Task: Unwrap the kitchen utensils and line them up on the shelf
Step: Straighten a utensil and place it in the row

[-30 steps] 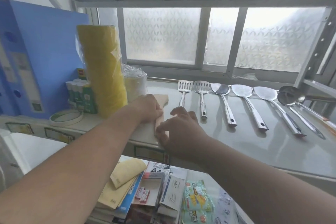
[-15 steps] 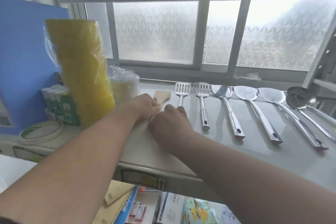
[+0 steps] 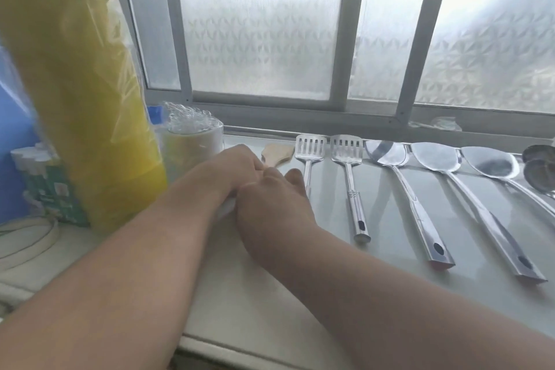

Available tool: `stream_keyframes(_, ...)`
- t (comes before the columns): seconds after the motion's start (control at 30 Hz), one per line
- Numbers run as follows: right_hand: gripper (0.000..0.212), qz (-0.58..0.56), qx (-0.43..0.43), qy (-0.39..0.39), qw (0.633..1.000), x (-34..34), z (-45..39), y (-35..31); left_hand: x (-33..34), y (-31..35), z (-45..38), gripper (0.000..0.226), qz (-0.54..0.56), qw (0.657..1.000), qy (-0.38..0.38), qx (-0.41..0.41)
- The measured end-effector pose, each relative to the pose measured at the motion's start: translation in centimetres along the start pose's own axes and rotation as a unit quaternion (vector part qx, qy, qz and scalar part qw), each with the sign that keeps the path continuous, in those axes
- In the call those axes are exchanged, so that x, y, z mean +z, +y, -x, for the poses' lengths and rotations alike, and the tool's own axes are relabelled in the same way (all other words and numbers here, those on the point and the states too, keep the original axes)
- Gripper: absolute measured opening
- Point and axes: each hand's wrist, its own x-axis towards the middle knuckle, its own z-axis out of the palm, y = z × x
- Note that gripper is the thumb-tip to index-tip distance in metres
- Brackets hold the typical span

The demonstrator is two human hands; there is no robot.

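Both hands, the left hand (image 3: 237, 168) and right hand (image 3: 271, 201), close their fingers on the handle of the wooden spatula (image 3: 277, 154), seating it at the left end of the steel utensils (image 3: 348, 177) aligned on the shelf (image 3: 390, 294), blades toward the window (image 3: 258, 36); no writing is legible.

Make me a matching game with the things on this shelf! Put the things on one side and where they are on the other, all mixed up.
Things:
1. wooden spatula
2. yellow roll
3. slotted turners
4. left hand

Places:
A. standing tall at the left of the shelf
B. side by side, just right of the wooden one
C. head poking out beyond both hands
D. touching the right hand, over the wooden handle

Pairs: 1-C, 2-A, 3-B, 4-D
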Motion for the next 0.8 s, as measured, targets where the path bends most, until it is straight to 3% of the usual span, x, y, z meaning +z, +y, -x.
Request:
stream_keyframes(0.27, 0.033, -0.027, 0.025, -0.023, 0.999, -0.4, 0.5, 0.1, 0.5, -0.4, -0.3, 0.015, 0.047, 0.999, 0.012, 0.000)
stream_keyframes(0.4, 0.033, -0.018, 0.025, -0.014, 0.999, -0.3, 0.4, 0.3, 0.6, -0.6, -0.6, 0.024, 0.046, 0.999, 0.015, -0.008)
stream_keyframes(0.5, 0.032, -0.003, 0.024, -0.012, 1.000, -0.1, 0.3, 0.3, 0.7, -0.4, -0.7, 0.015, 0.036, 0.999, 0.023, -0.010)
stream_keyframes(0.8, 0.033, 0.016, 0.004, 0.010, 1.000, 0.6, -0.4, 0.9, 1.0, -1.0, -1.5, 0.020, 0.008, 1.000, 0.022, -0.010)
